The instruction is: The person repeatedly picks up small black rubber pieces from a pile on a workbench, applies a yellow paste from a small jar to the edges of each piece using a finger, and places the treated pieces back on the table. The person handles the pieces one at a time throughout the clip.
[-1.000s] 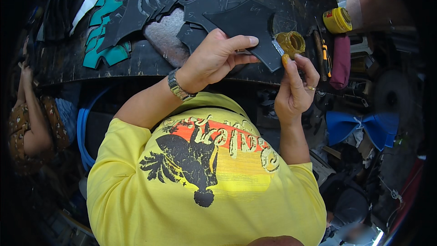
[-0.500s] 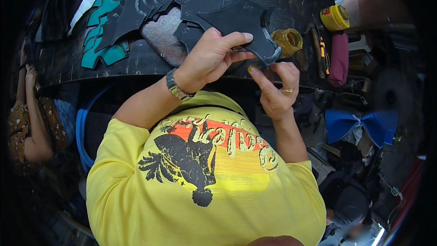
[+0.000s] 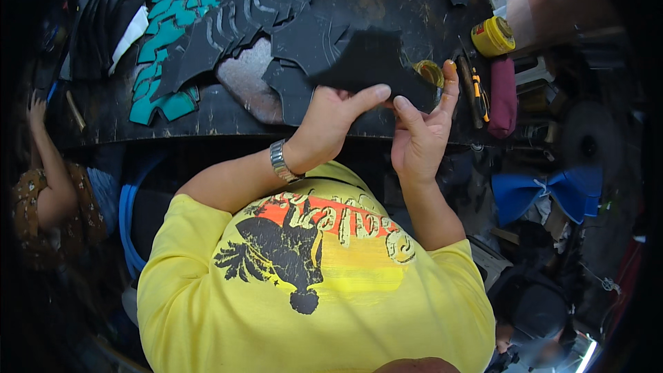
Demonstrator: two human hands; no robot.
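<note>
My left hand (image 3: 330, 121) pinches a black, leather-like cut piece (image 3: 373, 62) by its near edge, thumb on top and fingers underneath. At the piece's right end, my right hand (image 3: 423, 131) grips it too, with the thumb at its near edge. The right index finger points up past the edge, with a yellowish smear at its tip. Just beyond that end, a jar of amber, glue-like stuff (image 3: 429, 71) is partly hidden by the piece. More black cut pieces (image 3: 293, 90) lie on the dark table to the left.
Rows of overlapping black pieces (image 3: 238, 17) and teal pieces (image 3: 162, 107) cover the table's left side. To the right are a yellow tub (image 3: 493, 36), an orange-and-black cutter (image 3: 481, 93) and a maroon roll (image 3: 502, 97). Another person's arm (image 3: 52, 152) is at far left.
The piece has been tilted or turned, so its marked face and grey-smeared edge no longer show. My right hand has risen from below its corner to hold its right end.
</note>
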